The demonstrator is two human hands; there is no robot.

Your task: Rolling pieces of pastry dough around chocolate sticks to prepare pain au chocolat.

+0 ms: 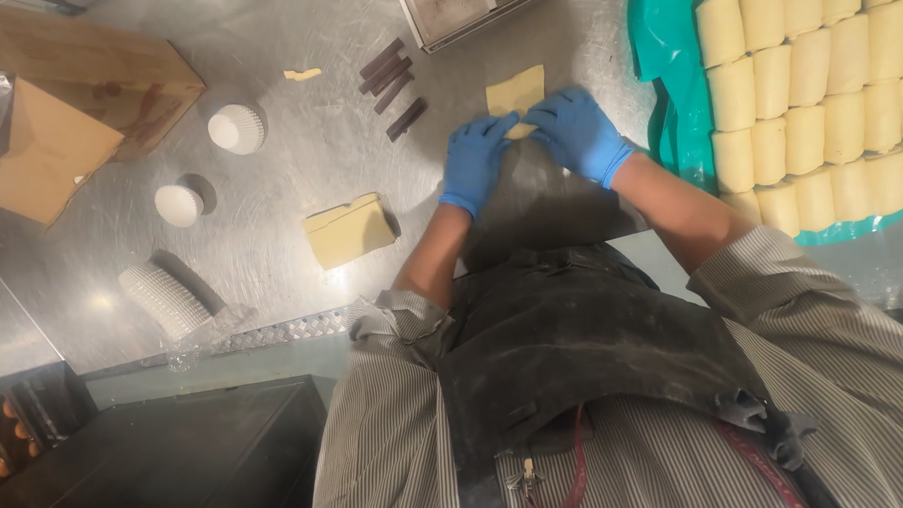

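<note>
Both my hands wear blue gloves and rest on a flat pale dough sheet (518, 87) lying on the steel worktop (298, 149). My left hand (475, 159) presses the sheet's near left edge, fingers curled over it. My right hand (578, 131) grips its near right edge. Several dark chocolate sticks (390, 78) lie just left of the dough. A stack of cut dough sheets (348, 230) sits to the left of my left arm.
Rows of rolled dough pieces (816, 81) fill a tray lined with green plastic (665, 66) at the right. White paper cup stacks (236, 127) (179, 204) (165, 299), a cardboard box (66, 107) and a small dough scrap (302, 74) lie at the left. A tray (463, 8) stands at the back.
</note>
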